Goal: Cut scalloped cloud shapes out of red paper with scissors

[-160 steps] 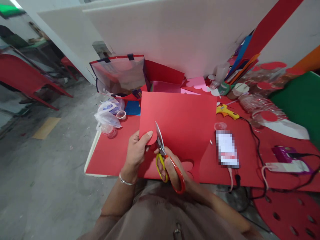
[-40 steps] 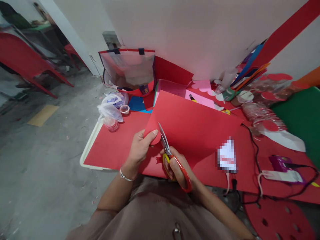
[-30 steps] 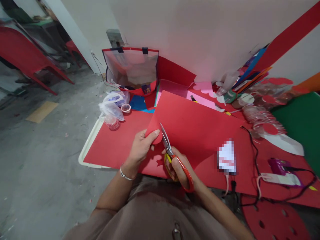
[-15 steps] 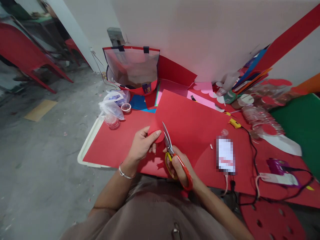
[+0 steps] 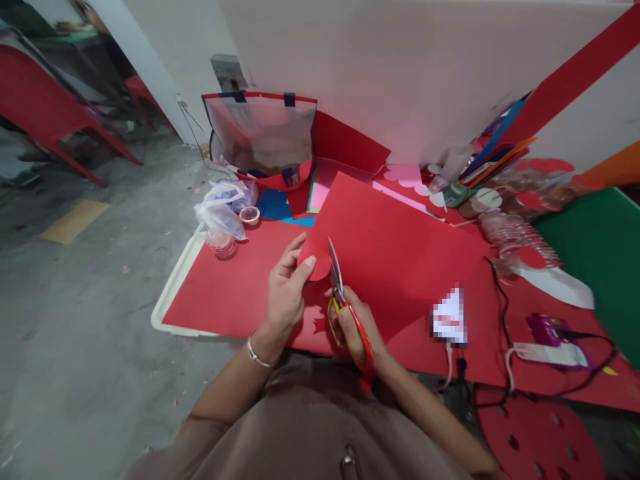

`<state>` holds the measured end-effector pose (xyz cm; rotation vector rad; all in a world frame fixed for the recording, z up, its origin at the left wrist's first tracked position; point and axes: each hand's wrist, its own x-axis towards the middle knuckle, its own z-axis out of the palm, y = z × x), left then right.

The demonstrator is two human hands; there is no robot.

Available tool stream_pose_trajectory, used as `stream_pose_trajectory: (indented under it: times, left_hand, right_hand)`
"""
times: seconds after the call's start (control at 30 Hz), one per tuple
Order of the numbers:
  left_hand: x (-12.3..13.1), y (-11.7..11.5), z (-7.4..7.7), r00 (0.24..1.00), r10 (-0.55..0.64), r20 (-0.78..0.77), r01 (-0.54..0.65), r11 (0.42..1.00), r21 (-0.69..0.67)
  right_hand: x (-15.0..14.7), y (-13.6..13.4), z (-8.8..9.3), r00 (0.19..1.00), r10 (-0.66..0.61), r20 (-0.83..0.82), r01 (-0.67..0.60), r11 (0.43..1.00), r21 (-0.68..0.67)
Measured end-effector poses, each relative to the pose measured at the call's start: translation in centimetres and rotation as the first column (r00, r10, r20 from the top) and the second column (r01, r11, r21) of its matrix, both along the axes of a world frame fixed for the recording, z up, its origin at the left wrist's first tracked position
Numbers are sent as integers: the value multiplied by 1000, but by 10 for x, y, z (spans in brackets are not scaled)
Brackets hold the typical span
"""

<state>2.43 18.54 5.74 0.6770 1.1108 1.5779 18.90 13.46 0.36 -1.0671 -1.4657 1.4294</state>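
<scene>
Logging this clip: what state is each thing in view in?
Red sheet: raised, partly cut, edge rounded
Scissors: at the cut, blade gap unclear
Left hand: pinching the sheet
Right hand: gripping the scissors
Phone: pixelated, partly hidden, cable attached
Mesh bag: upright
Plastic bag: crumpled, bluish contents
Small tub: upright

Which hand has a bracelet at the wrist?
The left hand, pinching rounded red paper: a silver bracelet circles its wrist. The right hand, gripping the scissors, shows none.

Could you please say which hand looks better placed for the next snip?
Probably the right hand: it holds the scissors, while the left hand pinches the red paper beside their blades.
</scene>
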Motion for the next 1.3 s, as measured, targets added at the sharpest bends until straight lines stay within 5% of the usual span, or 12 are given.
stream_pose_trajectory:
  times: [0.23,0.47,0.6,0.9,1.3]
  left_hand:
    - [17,14,10,978,199,-54,-195,978,73]
    - [-11,52,68,954,246,-169,-166,907,386]
    - [-20,53,85,954,136,-266,-33,933,358]
    - [0,41,71,975,-144,-171,170,973,154]
    - [6,47,50,961,-189,-200,206,977,63]
  right_hand:
    - [-12,15,16,1000,14,4,-14,997,75]
    - [-39,37,59,983,81,-164,-45,977,210]
    - [-50,32,64,935,129,-331,-64,978,200]
    - [-39,19,33,898,55,-436,-30,997,65]
    - [-30,18,27,914,-3,-405,11,1000,17]
